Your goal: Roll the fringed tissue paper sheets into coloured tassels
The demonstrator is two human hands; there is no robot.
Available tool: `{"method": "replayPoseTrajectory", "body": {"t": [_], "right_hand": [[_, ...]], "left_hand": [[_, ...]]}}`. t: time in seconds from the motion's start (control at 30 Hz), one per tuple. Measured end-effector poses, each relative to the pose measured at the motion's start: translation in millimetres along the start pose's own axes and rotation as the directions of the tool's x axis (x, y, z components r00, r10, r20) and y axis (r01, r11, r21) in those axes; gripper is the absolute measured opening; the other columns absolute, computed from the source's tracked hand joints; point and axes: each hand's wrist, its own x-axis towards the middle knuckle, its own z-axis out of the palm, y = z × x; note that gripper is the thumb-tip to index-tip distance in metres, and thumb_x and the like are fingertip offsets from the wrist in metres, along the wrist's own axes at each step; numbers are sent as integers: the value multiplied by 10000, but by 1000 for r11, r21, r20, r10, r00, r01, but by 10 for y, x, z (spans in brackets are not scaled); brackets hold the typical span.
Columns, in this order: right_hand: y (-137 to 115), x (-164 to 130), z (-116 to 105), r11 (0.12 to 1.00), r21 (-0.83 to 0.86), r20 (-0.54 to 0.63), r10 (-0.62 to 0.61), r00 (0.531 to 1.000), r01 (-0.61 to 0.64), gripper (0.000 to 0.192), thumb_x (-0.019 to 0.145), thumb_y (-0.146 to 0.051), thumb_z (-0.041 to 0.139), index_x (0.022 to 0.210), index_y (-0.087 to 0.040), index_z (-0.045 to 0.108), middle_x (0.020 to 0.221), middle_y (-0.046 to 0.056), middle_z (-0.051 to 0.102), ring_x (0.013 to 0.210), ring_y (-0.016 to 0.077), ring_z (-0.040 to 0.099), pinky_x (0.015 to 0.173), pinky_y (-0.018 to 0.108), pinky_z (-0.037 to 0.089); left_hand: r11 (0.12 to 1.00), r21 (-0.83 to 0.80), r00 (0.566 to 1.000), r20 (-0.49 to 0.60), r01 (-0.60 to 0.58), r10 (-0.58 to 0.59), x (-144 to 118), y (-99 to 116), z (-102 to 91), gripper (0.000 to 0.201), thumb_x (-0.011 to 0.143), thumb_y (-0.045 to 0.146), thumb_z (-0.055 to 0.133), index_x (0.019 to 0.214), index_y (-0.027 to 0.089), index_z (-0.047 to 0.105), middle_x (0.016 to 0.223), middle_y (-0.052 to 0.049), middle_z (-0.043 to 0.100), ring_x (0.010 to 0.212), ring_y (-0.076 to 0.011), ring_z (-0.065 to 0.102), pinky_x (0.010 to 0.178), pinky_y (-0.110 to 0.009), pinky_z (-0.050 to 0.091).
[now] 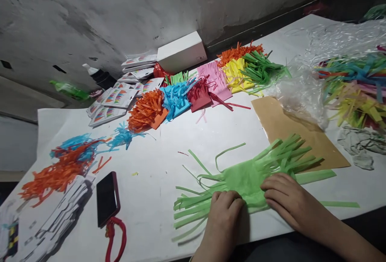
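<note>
A light green sheet of fringed tissue paper (244, 177) lies across the white table in front of me. Its middle is uncut, and cut strips spread out to the left and right. My left hand (224, 213) is closed on its near edge, left of the middle, with the fingers curled and the thumb hidden. Further right, my right hand (282, 197) grips the same paper near the base of the right-hand strips, fingers bent over it. Under the right-hand strips lies a brown card sheet (289, 125).
Folded fringed tissue bundles, including an orange one (147, 111) and a blue one (176, 97), line the back. A phone (107, 199), white paper strips (60, 217) and loose orange fringe (57, 173) lie left. Clear plastic (304, 89) and a white box (181, 53) stand beyond.
</note>
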Motion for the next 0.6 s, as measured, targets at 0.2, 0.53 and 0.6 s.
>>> {"method": "replayPoseTrajectory", "body": {"t": [0.2, 0.53, 0.6], "right_hand": [[31, 38, 54, 985, -112, -61, -141, 988, 133, 334, 945, -7, 430, 1116, -171, 665, 1080, 77, 766, 1121, 220, 668, 1078, 438, 408], [153, 383, 228, 934, -278, -58, 218, 974, -226, 258, 996, -170, 496, 758, -207, 587, 664, 25, 588, 660, 234, 571, 679, 374, 391], [163, 433, 244, 907, -341, -87, 229, 969, -245, 272, 985, -150, 494, 732, -199, 584, 614, 31, 561, 623, 252, 555, 663, 396, 371]], "left_hand": [[994, -41, 995, -28, -99, 98, 48, -24, -34, 243, 963, 16, 449, 1061, 197, 577, 1057, -64, 744, 990, -220, 661, 948, -400, 452], [893, 238, 904, 102, 383, -415, 479, -117, -129, 158, 960, 123, 549, 855, 222, 612, 795, -29, 739, 679, -211, 686, 565, -289, 367], [879, 246, 891, 106, 407, -442, 567, -137, -145, 160, 965, 136, 563, 837, 222, 607, 795, -26, 745, 679, -207, 690, 553, -286, 333]]}}
